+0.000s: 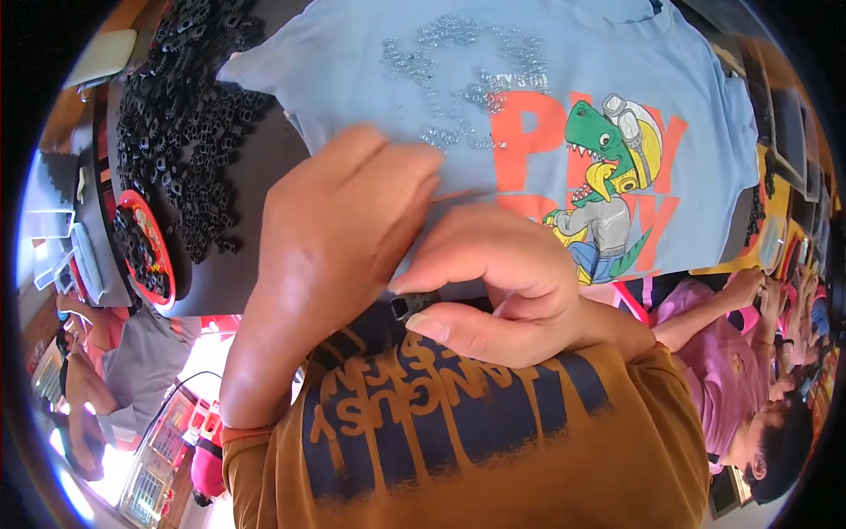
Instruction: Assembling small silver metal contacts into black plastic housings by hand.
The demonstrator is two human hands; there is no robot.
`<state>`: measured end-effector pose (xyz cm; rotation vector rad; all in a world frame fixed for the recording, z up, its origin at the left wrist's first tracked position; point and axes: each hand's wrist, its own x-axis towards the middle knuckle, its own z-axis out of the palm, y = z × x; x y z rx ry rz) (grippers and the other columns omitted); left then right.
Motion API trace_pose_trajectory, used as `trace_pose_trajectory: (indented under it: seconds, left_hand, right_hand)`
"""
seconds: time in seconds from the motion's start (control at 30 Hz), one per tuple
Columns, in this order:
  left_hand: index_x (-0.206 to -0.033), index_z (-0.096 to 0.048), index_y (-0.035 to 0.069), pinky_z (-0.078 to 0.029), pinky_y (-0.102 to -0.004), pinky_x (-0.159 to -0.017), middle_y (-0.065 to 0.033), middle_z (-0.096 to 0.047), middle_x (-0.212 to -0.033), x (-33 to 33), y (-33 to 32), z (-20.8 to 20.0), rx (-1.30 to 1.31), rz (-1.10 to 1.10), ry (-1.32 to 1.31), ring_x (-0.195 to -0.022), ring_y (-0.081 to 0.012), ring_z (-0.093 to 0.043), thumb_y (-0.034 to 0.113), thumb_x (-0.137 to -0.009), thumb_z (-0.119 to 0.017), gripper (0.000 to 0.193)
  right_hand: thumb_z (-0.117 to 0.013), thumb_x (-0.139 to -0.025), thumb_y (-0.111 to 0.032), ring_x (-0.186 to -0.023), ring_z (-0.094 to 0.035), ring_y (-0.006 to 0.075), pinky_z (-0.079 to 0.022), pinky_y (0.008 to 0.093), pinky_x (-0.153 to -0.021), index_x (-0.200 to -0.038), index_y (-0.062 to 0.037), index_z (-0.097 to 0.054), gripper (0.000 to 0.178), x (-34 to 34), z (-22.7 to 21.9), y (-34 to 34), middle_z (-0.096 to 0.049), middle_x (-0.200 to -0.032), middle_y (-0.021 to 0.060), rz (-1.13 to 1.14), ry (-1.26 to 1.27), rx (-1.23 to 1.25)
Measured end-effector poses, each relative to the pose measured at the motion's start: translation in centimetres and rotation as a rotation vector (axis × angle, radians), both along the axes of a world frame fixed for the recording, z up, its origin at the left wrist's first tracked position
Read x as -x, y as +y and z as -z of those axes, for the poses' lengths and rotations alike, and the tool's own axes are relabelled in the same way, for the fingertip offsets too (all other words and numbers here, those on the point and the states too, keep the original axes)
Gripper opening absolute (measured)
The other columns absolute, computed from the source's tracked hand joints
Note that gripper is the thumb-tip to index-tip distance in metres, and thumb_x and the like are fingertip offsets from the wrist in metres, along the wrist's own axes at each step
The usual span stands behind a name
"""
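Observation:
Between the thumb and forefinger of my right hand [507,278] is a small black plastic piece [404,307], pinched in front of my chest. My left hand [330,216] is just to its left, over the near edge of a light blue T-shirt [344,66] spread on the table. Its fingers are curled in and partly smeared by motion, with the tips hidden. Many tiny shiny metal pieces [449,35] lie scattered on the shirt beyond my hands; they are too small to name. A cartoon dinosaur print [608,176] covers the shirt's right part.
A large heap of black plastic pieces [181,115] spreads over the dark table [264,176] at left. Next to it, a red-rimmed plate [167,238] holds more of them. People sit close by: one in grey [154,370] at left, one in pink [714,361] at right.

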<state>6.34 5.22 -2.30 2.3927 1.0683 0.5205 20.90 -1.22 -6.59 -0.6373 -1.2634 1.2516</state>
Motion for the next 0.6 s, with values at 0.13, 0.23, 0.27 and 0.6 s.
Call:
trace_pose_trajectory:
  seconds: [0.13,0.23,0.27,0.6]
  left_hand:
    - [-0.086,-0.06,0.01,-0.041,-0.0345,-0.048,-0.0061,-0.047,-0.068,-0.4,0.5,1.8,-0.115,0.033,0.058,-0.056,-0.0262,-0.052,0.005,-0.068,-0.064,0.02]
    - [-0.084,-0.058,0.01,-0.042,-0.0353,-0.048,-0.0062,-0.048,-0.069,-0.6,0.9,1.4,-0.178,0.04,0.135,-0.057,-0.027,-0.053,0.007,-0.07,-0.064,0.016]
    - [-0.084,-0.058,0.01,-0.042,-0.0353,-0.048,-0.0062,-0.048,-0.069,-0.6,1.1,1.3,-0.178,0.04,0.137,-0.057,-0.027,-0.053,0.007,-0.07,-0.064,0.016]
    - [-0.086,-0.055,0.008,-0.043,-0.0384,-0.051,-0.0096,-0.051,-0.076,0.5,0.6,0.8,-0.121,-0.038,0.173,-0.061,-0.0315,-0.054,0.009,-0.076,-0.064,0.013]
  right_hand:
    - [-0.068,-0.074,-0.001,-0.069,-0.058,0.0223,-0.042,0.031,-0.06,-0.096,0.0042,-0.063,0.024,-0.6,-0.1,0.1,-0.061,-0.082,0.0118,-0.082,0.018,-0.02]
    - [-0.068,-0.074,0.001,-0.07,-0.058,0.0225,-0.042,0.0303,-0.06,-0.097,0.0044,-0.062,0.024,-0.7,0.0,0.1,-0.061,-0.084,0.0123,-0.097,0.031,-0.013]
    - [-0.068,-0.074,0.001,-0.07,-0.058,0.0225,-0.042,0.0303,-0.06,-0.097,0.0044,-0.062,0.024,-0.8,0.0,0.1,-0.061,-0.084,0.0123,-0.097,0.033,-0.014]
    - [-0.067,-0.077,0.001,-0.076,-0.06,0.0183,-0.045,0.0271,-0.065,-0.099,0.0006,-0.061,0.023,-0.4,0.0,-0.3,-0.062,-0.087,0.0084,0.02,0.128,0.12]
